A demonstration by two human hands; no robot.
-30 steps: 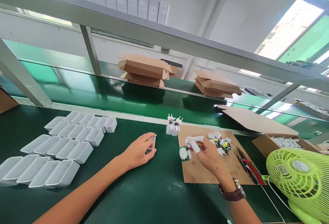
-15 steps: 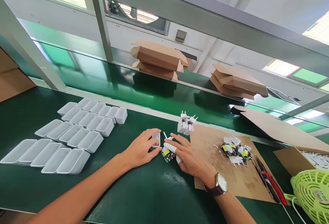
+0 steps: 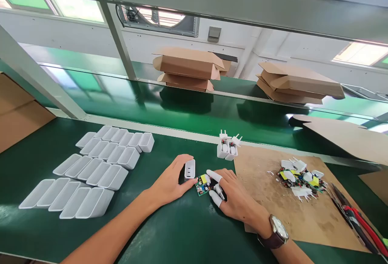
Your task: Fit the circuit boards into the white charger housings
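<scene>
My left hand (image 3: 175, 181) is closed round a small white housing (image 3: 190, 169), whose open side with slots inside faces me. Just right of it, a green circuit board (image 3: 202, 185) with a yellow part touches the left thumb tip. My right hand (image 3: 233, 193), with white covers on its fingertips and a watch on the wrist, holds a white and metallic plug part (image 3: 218, 191) between thumb and fingers, beside the board. Behind the right hand, two white housings (image 3: 227, 151) stand upright with boards and pronged plugs sticking out.
Rows of white housings (image 3: 93, 167) lie at left. A cardboard sheet (image 3: 266, 211) at right bears a pile of circuit boards (image 3: 301, 177) and red-handled pliers (image 3: 363, 227). Flat cartons (image 3: 188, 68) rest on the shelf behind.
The view has turned and shifted. The left-hand housing now shows its inside more squarely. The right hand has drawn back from it, exposing the board and the plug part.
</scene>
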